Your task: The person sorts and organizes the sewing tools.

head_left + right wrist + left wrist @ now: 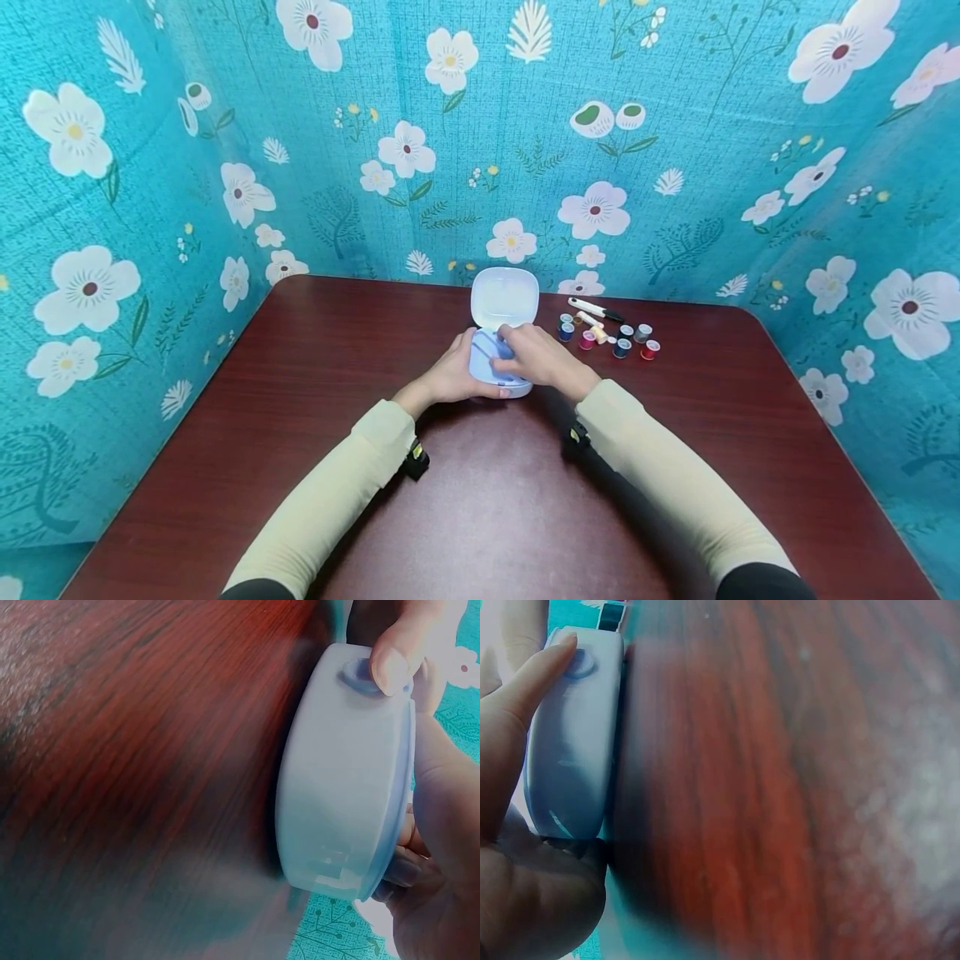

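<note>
1. Open box [337, 780] is set on surface [495, 492]; gripped by left hand [453, 372] fingers, likely for steadying.
2. Right hand [542, 354] is dipped inside, fingers bent; whether anything's pinched can't be told.
3. Spools [588, 340] are parked at right, presumably for reach.

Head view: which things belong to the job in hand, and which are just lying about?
Apparently in the job:
open pale box
left hand, gripping it
right hand, reaching into it

Seemingly just lying about, untouched:
thread spools
white-and-black tool
</note>
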### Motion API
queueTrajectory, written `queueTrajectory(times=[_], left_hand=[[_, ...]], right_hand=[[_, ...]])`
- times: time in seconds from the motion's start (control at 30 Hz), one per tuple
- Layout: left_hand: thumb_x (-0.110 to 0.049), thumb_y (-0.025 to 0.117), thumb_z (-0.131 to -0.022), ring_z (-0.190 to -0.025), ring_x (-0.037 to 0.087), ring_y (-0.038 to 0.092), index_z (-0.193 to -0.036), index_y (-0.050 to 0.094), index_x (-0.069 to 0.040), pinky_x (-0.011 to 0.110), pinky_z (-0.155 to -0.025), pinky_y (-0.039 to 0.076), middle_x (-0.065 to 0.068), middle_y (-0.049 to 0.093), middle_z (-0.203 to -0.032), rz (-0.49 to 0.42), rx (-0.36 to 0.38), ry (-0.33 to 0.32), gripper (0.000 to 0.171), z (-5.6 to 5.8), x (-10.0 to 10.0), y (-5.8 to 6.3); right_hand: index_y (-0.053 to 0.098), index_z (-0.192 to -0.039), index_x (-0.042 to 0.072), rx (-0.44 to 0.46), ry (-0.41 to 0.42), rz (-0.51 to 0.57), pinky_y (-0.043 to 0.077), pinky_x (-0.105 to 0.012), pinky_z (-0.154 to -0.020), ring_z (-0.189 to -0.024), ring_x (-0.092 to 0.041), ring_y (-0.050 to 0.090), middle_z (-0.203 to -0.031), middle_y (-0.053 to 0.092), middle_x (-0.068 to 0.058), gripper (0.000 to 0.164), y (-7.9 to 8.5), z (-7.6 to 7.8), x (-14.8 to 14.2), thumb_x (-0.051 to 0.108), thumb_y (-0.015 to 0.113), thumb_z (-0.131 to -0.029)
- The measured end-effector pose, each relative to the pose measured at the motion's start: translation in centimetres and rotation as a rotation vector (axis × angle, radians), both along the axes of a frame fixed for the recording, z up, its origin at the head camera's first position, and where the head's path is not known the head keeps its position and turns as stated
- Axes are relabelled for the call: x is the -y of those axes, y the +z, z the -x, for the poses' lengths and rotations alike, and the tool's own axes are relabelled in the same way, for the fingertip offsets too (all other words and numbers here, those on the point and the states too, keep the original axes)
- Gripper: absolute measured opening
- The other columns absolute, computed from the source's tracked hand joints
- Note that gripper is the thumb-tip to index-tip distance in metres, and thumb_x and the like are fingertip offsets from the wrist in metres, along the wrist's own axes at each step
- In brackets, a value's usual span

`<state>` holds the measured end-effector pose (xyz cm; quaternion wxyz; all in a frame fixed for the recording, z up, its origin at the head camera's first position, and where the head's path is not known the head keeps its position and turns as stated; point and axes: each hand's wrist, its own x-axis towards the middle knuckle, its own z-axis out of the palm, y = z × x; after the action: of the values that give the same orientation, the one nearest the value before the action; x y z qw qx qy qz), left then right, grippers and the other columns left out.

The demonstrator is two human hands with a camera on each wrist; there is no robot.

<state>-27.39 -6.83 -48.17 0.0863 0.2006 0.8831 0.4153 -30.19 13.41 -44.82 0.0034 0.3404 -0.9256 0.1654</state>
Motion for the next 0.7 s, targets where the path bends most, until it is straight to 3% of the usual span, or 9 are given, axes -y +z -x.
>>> queueTrajectory(times=[0.37, 0.7], left_hand=[[-0.048, 0.094, -0.069, -0.121, 0.022, 0.047, -0.152, 0.027, -0.008, 0.042, -0.103, 0.044, 0.010, 0.042, -0.139, -0.021, -0.019, -0.008, 0.114, -0.03, -0.07, 0.06], [-0.052, 0.094, -0.067, -0.119, 0.022, 0.048, -0.152, 0.028, -0.010, 0.041, -0.101, 0.045, 0.008, 0.043, -0.138, -0.014, -0.019, 0.006, 0.116, 0.03, -0.02, 0.06]], right_hand=[[0.065, -0.115, -0.001, 0.002, 0.000, 0.040, 0.044, -0.026, -0.056, -0.061, -0.014, 0.054, -0.068, 0.056, 0.001, 0.041, 0.16, 0.07, -0.18, 0.031, 0.074, -0.092], [0.065, -0.119, -0.002, 0.007, -0.021, 0.035, 0.049, -0.028, -0.063, -0.067, -0.017, 0.058, -0.075, 0.061, -0.002, 0.045, 0.97, -0.10, -0.71, 0.032, 0.076, -0.091]])
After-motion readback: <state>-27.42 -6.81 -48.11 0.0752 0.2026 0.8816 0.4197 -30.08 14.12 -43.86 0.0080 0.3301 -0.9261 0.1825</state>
